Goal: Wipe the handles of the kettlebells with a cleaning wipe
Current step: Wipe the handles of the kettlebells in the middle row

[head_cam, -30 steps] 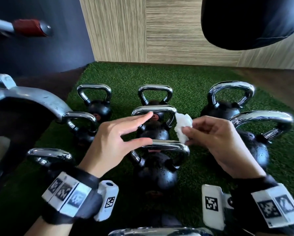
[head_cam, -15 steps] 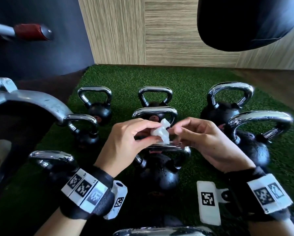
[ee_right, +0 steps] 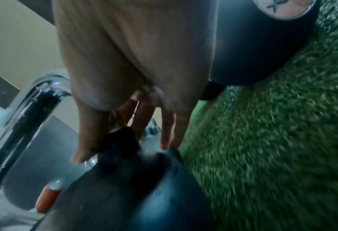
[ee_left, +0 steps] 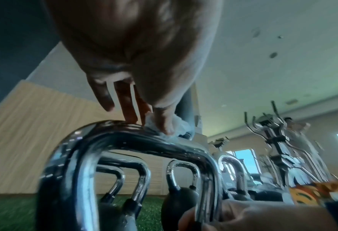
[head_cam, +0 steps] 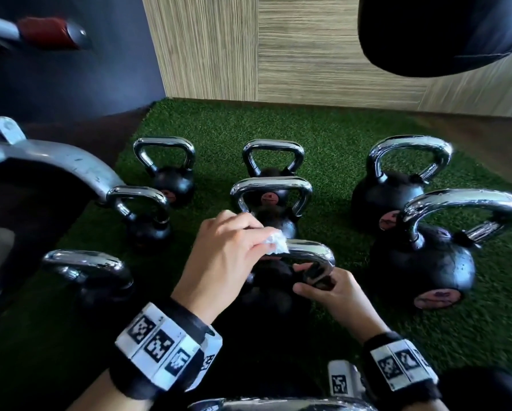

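Several black kettlebells with chrome handles stand on green turf [head_cam: 322, 137]. My left hand [head_cam: 263, 241] pinches a crumpled white cleaning wipe [head_cam: 276, 244] and presses it on top of the chrome handle [head_cam: 312, 253] of the near centre kettlebell. The left wrist view shows the wipe [ee_left: 177, 127] under my thumb on that handle [ee_left: 124, 138]. My right hand [head_cam: 314, 287] grips the right leg of the same handle, low down. In the right wrist view its fingers [ee_right: 167, 125] close round the leg above the dark bell body [ee_right: 144, 187]. My arms hide most of this bell in the head view.
Two larger kettlebells [head_cam: 420, 262] stand at the right; smaller ones [head_cam: 148, 215] stand at the left and behind. A grey metal machine frame [head_cam: 56, 161] crowds the left. A black punching bag [head_cam: 444, 31] hangs top right. A wood-panel wall [head_cam: 278, 48] lies behind.
The wipe passed from my right hand to my left. My left hand then brought it down onto the near centre handle, and my right hand dropped to grip that handle's right leg.
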Demonstrator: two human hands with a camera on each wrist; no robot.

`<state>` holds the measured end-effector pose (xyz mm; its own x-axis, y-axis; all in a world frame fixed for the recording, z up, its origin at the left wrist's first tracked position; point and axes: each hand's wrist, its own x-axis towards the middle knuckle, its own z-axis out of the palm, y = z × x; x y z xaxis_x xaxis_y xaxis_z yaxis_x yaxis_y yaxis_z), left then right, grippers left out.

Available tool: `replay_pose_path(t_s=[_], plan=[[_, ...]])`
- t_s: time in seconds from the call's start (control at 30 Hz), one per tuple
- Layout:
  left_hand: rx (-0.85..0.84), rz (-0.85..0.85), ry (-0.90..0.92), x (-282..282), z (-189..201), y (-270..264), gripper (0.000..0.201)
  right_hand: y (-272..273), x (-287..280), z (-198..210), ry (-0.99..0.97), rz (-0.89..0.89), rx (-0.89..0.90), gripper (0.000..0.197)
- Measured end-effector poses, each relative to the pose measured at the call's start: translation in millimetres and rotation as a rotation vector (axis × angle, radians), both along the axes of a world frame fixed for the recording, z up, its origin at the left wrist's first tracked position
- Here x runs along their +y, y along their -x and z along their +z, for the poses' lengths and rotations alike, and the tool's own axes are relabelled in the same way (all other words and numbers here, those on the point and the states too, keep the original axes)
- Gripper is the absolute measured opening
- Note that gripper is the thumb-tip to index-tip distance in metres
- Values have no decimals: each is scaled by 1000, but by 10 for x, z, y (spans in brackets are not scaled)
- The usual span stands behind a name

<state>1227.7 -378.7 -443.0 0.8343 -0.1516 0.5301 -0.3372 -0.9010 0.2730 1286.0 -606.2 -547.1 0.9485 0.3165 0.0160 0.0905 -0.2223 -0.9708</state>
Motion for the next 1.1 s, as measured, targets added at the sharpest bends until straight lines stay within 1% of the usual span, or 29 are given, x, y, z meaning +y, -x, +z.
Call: replay_pose_path(t_s=[0.03,0.1,0.13,0.23,0.27,0.37,0.43,0.47,0.6,0.63,0.73,0.77,0.83,0.9,1.0,1.07,1.1], plan=[[5,34,38,106,-28,0,30,-11,-19,-16,34,4,-22,35],[-14,90,107,303,-87,16,30,-24,-44,-55,71,10,-51,33],[-28,94,109,340,-101,41,29,-23,-45,-65,71,14,-56,33],[-83,84,18,292,-156,116,29,-14,-45,-86,44,24,-66,34],[-93,94,41,294,-190,120,29,-11,-47,-94,47,24,-86,34],[-88,161,281,466,-369,102,36,7,-38,-99,56,8,-121,35],[-21,201,450,571,-532,123,45,11,-35,-108,66,-13,-144,33],[17,199,523,588,-593,149,45,12,-36,-112,72,-23,-158,32],[71,164,707,573,-766,224,33,3,-51,-117,91,-21,-193,32],[96,158,783,558,-808,228,31,2,-52,-120,90,-22,-185,32],[190,137,1092,457,-952,221,24,3,-54,-126,93,-30,-166,34],[224,129,1144,426,-1018,212,24,4,-54,-125,98,-34,-164,34],[285,103,1136,395,-1148,199,25,2,-57,-131,103,-42,-160,35],[335,74,1045,433,-1237,180,22,7,-58,-125,108,-41,-160,35],[362,-34,887,549,-1214,192,20,12,-55,-117,116,-42,-155,36],[332,-62,824,573,-1163,188,21,18,-67,-101,136,-39,-162,37],[284,-27,797,558,-1147,180,25,24,-76,-96,151,-31,-168,37]])
